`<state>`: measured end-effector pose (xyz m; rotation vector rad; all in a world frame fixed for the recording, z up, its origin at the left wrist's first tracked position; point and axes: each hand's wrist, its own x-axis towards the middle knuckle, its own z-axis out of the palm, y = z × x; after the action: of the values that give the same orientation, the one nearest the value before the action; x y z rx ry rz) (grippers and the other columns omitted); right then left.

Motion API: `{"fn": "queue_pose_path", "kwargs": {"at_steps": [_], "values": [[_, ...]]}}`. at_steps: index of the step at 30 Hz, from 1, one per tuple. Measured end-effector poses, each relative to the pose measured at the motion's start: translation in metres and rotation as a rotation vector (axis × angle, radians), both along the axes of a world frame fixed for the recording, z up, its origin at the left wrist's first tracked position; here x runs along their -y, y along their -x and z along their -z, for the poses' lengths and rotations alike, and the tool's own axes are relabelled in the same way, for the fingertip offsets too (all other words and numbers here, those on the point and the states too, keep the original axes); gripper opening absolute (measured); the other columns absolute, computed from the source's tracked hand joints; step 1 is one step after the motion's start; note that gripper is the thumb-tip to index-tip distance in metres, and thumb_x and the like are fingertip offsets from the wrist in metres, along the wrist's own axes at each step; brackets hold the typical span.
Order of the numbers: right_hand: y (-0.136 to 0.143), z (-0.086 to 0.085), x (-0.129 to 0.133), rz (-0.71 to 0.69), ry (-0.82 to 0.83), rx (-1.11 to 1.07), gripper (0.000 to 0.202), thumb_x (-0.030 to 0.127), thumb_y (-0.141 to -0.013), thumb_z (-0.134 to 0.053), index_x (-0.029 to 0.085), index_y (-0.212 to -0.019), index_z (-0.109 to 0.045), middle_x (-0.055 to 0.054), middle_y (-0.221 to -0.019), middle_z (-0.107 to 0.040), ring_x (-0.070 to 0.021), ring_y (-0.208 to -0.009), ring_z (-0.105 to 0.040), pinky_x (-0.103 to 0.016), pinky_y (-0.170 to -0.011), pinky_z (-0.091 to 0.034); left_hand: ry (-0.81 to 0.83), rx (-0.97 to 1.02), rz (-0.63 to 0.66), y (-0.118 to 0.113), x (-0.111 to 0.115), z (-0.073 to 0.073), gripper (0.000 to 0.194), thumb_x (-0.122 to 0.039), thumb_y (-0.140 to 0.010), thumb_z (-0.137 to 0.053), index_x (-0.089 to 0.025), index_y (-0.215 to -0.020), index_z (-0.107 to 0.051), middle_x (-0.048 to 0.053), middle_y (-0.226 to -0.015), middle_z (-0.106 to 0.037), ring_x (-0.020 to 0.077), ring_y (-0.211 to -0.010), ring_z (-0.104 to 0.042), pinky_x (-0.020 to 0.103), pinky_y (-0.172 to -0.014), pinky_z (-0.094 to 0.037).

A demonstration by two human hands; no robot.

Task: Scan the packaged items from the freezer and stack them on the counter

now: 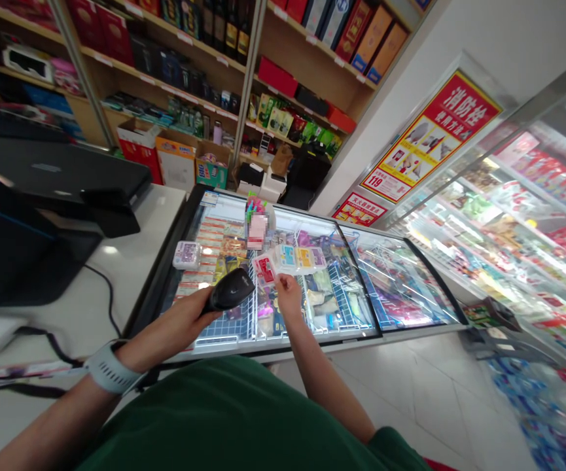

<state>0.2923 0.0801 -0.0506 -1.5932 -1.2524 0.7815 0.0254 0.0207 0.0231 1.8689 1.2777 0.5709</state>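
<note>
My left hand (195, 316) is wrapped round the handle of a black handheld scanner (231, 290), whose head points to the right. In my right hand (288, 292) the fingers pinch the edge of a small red-labelled pack (265, 269). Just beyond it, blue, yellow and purple-labelled packs (303, 258) lie in a row on the glass top of a chest freezer (312, 219). Another white pack with a purple label (187, 255) sits at the left part of the glass. Behind the red pack stands a colourful item (257, 208), partly blurred out.
A white counter (159, 226) with a black monitor or till (52, 170) and cables is at the left. Shelves (184, 39) with boxes and bottles stand behind the freezer. A lit display case (523, 190) is at the right.
</note>
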Motion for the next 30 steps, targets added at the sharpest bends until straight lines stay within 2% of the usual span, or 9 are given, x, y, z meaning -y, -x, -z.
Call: {"fn": "queue_pose_path", "kwargs": {"at_steps": [6,12,16,21,30], "values": [[0.002,-0.002,0.003,0.003,-0.005,0.026,0.026,0.039,-0.079,-0.059,0.017,-0.092,-0.065,-0.002,-0.08,-0.068,-0.0163,-0.072,-0.061,-0.027,-0.073,-0.048,-0.001,0.014,-0.019,0.0,0.004,-0.003,0.047,-0.048,-0.084,-0.047,-0.018,-0.12,-0.054,0.01,-0.118,-0.065,0.0304,-0.115,-0.058,0.038,-0.098,-0.043],[0.004,-0.007,0.007,0.03,-0.014,0.031,0.024,0.037,-0.078,-0.06,0.018,-0.09,-0.066,-0.002,-0.081,-0.068,-0.0164,-0.074,-0.061,-0.027,-0.073,-0.048,0.004,0.024,-0.006,-0.003,0.006,-0.01,0.05,-0.048,-0.085,-0.047,-0.019,-0.126,-0.05,0.01,-0.127,-0.061,0.0294,-0.118,-0.056,0.037,-0.099,-0.042],[0.003,-0.009,0.01,0.034,-0.013,0.028,0.024,0.037,-0.078,-0.06,0.017,-0.09,-0.066,-0.002,-0.08,-0.068,-0.0163,-0.072,-0.061,-0.027,-0.072,-0.048,-0.013,0.015,0.01,-0.003,0.007,-0.008,0.045,-0.049,-0.086,-0.045,-0.019,-0.119,-0.053,0.01,-0.121,-0.063,0.0288,-0.115,-0.057,0.035,-0.096,-0.043],[0.002,-0.009,0.013,0.029,-0.007,0.021,0.026,0.038,-0.079,-0.059,0.017,-0.092,-0.065,-0.002,-0.081,-0.068,-0.0161,-0.073,-0.061,-0.027,-0.073,-0.048,-0.011,-0.006,-0.001,-0.004,0.007,-0.004,0.045,-0.05,-0.086,-0.044,-0.018,-0.116,-0.054,0.011,-0.114,-0.065,0.0306,-0.108,-0.06,0.038,-0.093,-0.044],[0.0,-0.007,0.017,0.024,-0.02,0.026,0.025,0.037,-0.079,-0.06,0.016,-0.092,-0.066,-0.003,-0.081,-0.068,-0.0167,-0.075,-0.062,-0.027,-0.073,-0.048,-0.037,-0.014,0.03,-0.009,0.011,-0.006,0.043,-0.044,-0.088,-0.043,-0.017,-0.119,-0.055,0.012,-0.118,-0.064,0.0291,-0.112,-0.059,0.038,-0.098,-0.043]]}}
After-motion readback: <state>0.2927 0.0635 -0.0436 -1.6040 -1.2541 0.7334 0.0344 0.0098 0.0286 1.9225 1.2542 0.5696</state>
